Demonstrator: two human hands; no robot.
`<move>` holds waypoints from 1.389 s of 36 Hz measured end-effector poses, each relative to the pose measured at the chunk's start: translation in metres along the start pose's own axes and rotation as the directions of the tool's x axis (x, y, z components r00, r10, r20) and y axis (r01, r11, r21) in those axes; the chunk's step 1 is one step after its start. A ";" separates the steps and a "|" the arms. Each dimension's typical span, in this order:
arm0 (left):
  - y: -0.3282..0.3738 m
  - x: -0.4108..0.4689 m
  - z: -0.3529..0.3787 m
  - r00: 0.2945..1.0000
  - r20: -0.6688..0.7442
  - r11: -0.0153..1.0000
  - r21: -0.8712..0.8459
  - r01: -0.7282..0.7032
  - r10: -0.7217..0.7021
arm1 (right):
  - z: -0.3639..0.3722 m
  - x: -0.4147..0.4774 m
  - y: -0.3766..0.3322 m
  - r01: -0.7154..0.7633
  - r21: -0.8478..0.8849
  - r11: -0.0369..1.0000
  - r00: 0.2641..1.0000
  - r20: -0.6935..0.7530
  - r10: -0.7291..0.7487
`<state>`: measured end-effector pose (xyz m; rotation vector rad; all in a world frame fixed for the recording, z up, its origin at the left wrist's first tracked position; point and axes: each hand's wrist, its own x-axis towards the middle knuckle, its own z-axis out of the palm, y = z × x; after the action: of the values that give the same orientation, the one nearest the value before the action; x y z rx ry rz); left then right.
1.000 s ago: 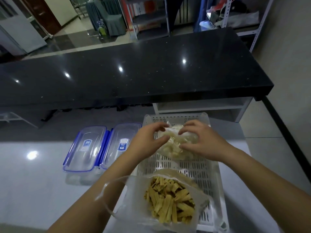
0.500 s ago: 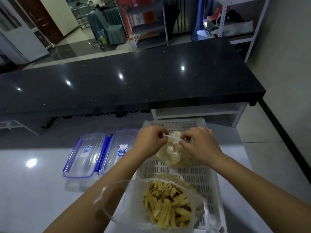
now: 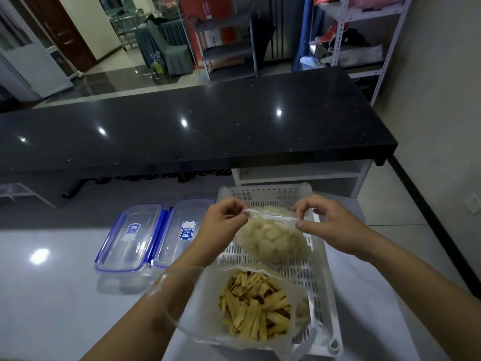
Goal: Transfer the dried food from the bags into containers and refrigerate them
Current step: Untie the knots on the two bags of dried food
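White slatted plastic basket (image 3: 265, 195), on pale glossy tabletop (image 3: 52, 295). In it, far end: clear plastic bag of pale round pieces (image 3: 273, 238); near end: clear plastic bag of yellow strips (image 3: 252, 311). Just left: two clear blue-clipped plastic containers (image 3: 132, 235), side by side. Behind: long black stone counter (image 3: 182, 131)

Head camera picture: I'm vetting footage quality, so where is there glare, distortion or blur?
Head view: lamp reflections glare on the black countertop and white table; wide-angle lens bows the countertop's edges; bag of yellow strips is sharp.

Bag of pale round pieces (image 3: 273, 238), mouth pulled taut. Open bag of yellow strips (image 3: 255, 306) nearer. Two lidded clear containers (image 3: 132, 238) side by side, left.
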<state>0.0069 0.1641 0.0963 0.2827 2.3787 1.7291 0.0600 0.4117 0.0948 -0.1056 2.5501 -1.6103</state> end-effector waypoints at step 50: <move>0.059 0.017 -0.047 0.978 0.188 0.726 -0.684 0.067 0.087 | -0.035 0.018 -0.048 0.032 0.795 0.606 0.938 -0.234 0.256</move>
<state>-0.0195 0.1437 0.1658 0.3302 1.4362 2.3047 0.0373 0.4198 0.1522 0.4416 1.6761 -2.7036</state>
